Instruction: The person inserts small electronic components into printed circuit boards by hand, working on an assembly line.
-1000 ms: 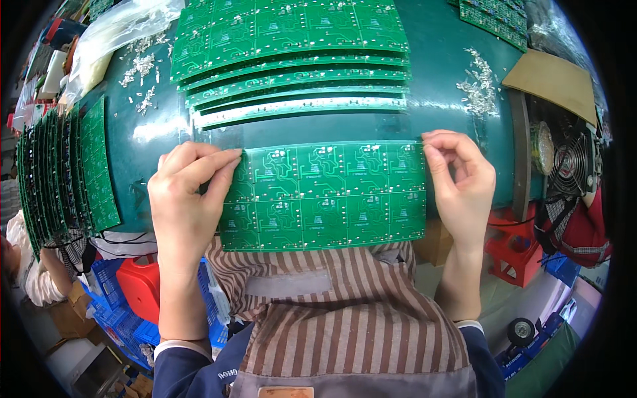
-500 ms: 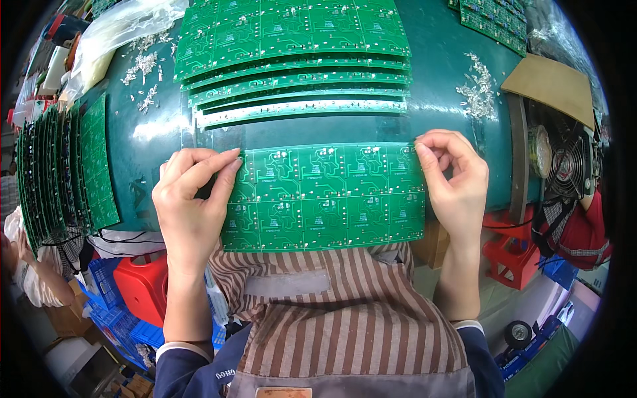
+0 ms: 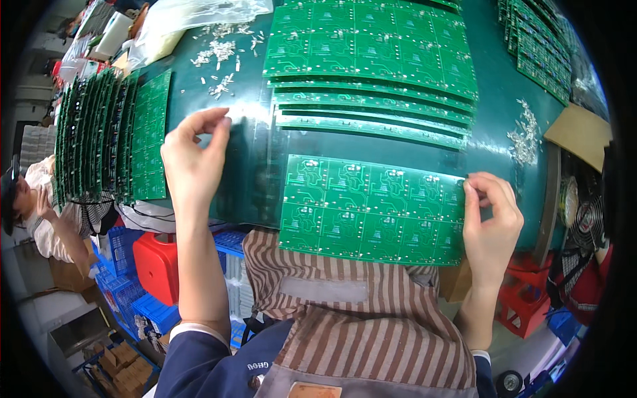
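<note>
A green printed circuit board (image 3: 371, 212), divided into repeating panels, lies at the table's near edge and overhangs toward my striped apron. My right hand (image 3: 494, 215) is at its upper right corner, thumb and forefinger pinched. Whether they grip the board's edge or a tiny part there, I cannot tell. Away from the board, my left hand (image 3: 196, 156) hovers above the table left of it, thumb and forefinger drawn together; anything between them is too small to name. Small clear parts lie in a left pile (image 3: 217, 53) and a right pile (image 3: 524, 136).
Stacked green boards (image 3: 371, 46) stand just beyond the board. Upright populated boards (image 3: 99, 136) fill the left edge; more boards (image 3: 537, 50) lie far right. A plastic bag (image 3: 179, 23), red stool (image 3: 156, 265), brown panel (image 3: 580, 136) and fan (image 3: 589, 219) surround the table. Another person (image 3: 46, 219) sits left.
My left hand has come away from the board's upper left corner and moved out to the left. My right hand stays at the right corner. The whole view has shifted and tilted.
</note>
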Demonstrator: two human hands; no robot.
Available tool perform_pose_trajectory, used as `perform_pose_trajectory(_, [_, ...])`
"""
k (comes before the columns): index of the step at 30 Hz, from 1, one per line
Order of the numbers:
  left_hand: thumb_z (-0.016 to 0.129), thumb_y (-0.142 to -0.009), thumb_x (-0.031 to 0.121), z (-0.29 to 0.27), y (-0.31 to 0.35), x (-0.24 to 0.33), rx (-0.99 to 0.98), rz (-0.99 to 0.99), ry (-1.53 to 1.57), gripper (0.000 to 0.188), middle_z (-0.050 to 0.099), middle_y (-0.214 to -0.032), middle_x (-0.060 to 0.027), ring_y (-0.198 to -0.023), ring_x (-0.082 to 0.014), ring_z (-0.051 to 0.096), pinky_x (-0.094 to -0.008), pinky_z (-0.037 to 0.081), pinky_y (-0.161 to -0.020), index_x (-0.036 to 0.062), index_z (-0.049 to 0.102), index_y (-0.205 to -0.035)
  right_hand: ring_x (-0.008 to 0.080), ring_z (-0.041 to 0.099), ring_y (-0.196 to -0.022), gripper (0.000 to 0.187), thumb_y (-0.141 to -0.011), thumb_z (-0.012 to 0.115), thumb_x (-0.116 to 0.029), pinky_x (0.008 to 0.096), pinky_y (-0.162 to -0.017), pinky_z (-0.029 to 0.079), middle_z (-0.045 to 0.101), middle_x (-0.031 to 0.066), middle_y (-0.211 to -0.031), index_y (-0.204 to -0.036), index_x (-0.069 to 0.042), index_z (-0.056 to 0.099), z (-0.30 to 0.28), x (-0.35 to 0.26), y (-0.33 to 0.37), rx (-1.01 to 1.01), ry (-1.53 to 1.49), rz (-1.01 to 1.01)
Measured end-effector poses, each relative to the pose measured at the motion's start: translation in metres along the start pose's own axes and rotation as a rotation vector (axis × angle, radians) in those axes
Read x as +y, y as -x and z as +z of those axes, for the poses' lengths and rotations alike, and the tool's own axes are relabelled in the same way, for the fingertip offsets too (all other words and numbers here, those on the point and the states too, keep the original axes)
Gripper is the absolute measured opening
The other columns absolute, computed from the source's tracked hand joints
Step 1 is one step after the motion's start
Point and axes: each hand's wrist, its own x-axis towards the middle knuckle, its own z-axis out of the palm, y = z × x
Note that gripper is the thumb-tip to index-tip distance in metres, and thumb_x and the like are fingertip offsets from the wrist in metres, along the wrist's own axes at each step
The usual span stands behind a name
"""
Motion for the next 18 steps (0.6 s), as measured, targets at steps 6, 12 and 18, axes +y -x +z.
perform_pose_trajectory(6, [0.078,-0.085,0.018,0.023,-0.036,-0.019,0.081,-0.016,0.122,0.022,0.073,-0.076,-0.0066,-0.07,-0.0107,0.066,-0.0265,0.051,-0.066,0.0006,0.077,-0.099,0.0266,0.067,-0.082,0.008,-0.083,0.071,0.005,0.0332,-0.07,0.053,0.072,0.0132,-0.093,-0.091,0.003,0.068,0.002,0.003,0.003,0.014,0.017,-0.01])
perform_pose_trajectory(12, [0.071,-0.091,0.012,0.016,-0.04,-0.011,-0.041,0.044,-0.064,0.015,0.071,-0.08,-0.0057,-0.072,-0.0076,0.062,-0.0242,0.049,-0.067,-0.0014,0.072,-0.098,0.0279,0.068,-0.085,0.01,-0.079,0.073,0.006,0.0347,-0.076,0.054,0.073,0.0134,-0.091,-0.087,0.001,0.072,0.004,0.005,0.0,0.053,-0.065,-0.047])
perform_pose_trajectory(18, [0.069,-0.088,0.006,-0.006,-0.006,0.005,-0.147,0.178,-0.116,0.012,0.073,-0.082,-0.0118,-0.077,-0.0142,0.068,-0.0291,0.052,-0.074,-0.0032,0.071,-0.096,0.0234,0.069,-0.084,0.013,-0.079,0.076,0.002,0.0321,-0.073,0.054,0.074,0.0117,-0.093,-0.092,-0.001,0.076,-0.003,0.017,-0.004,-0.066,-0.255,0.082])
